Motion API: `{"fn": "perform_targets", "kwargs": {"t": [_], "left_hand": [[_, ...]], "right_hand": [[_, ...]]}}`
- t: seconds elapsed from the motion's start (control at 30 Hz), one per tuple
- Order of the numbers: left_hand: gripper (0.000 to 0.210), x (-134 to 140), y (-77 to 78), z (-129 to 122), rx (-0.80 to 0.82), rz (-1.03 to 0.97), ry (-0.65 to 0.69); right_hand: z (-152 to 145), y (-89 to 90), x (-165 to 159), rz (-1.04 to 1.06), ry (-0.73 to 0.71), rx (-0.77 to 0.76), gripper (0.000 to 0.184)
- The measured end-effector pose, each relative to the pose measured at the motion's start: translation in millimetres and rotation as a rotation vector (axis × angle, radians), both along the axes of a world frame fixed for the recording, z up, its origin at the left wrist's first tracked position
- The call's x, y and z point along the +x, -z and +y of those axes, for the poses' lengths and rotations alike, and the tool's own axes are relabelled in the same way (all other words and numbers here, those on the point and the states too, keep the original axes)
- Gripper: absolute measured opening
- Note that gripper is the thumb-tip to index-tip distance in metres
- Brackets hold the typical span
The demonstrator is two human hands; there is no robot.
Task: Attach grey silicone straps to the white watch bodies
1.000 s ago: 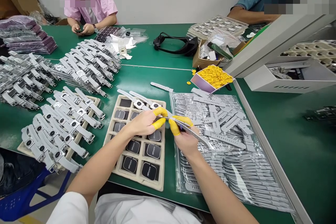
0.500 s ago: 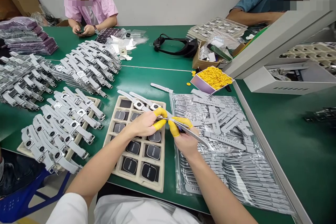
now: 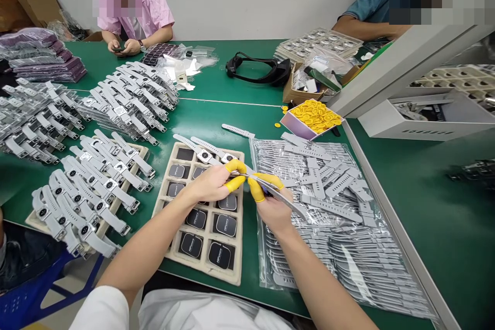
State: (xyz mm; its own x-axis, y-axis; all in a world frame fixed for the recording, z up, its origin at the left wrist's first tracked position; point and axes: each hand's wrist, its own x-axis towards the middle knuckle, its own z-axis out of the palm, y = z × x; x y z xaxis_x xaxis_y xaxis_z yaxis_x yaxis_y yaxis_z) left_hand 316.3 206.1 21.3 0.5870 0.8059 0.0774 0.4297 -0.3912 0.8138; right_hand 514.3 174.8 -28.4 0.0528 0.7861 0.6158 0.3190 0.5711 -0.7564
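My left hand, with yellow finger cots on thumb and forefinger, pinches a thin silver edge, apparently a smartwatch case seen edge-on. Just to its right, my right hand, also in yellow cots, is closed around a grey watch strap that slants down to the right. The fingertips meet over the joint and hide most of it. Below them lies a beige tray of black-faced watch units. Two smartwatches with grey straps rest across its far end.
A clear bag of grey straps lies on the right, loose straps on top. Behind it stands a box of yellow finger cots. Stacked strapped watches fill the left. A black headset and two people, one a pink-shirted person, are across the table.
Both hands stay pinched together at nearly the same spot. The strap end in my right hand shows only a slight shift, and the camera view has tilted a little.
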Motion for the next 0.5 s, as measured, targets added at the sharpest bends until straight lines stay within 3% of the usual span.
{"fn": "perform_targets", "kwargs": {"t": [0.2, 0.33, 0.4, 0.5], "left_hand": [[0.020, 0, -0.1, 1, -0.001, 0.009, 0.015], [0.019, 0, 0.8, 2, -0.029, 0.004, 0.005], [0.019, 0, 1.9, 3, -0.034, 0.008, -0.007], [0.020, -1, 3.3, 3, -0.036, 0.028, -0.014]], "right_hand": [[1, -1.9, -1, 0.028, -0.019, -0.050, 0.008], [2, -4.8, -1, 0.092, -0.011, -0.092, 0.027], [5, -7.6, 4, 0.174, 0.033, -0.007, 0.036], [13, -15.2, 21, 0.261, 0.180, 0.186, 0.026]]}}
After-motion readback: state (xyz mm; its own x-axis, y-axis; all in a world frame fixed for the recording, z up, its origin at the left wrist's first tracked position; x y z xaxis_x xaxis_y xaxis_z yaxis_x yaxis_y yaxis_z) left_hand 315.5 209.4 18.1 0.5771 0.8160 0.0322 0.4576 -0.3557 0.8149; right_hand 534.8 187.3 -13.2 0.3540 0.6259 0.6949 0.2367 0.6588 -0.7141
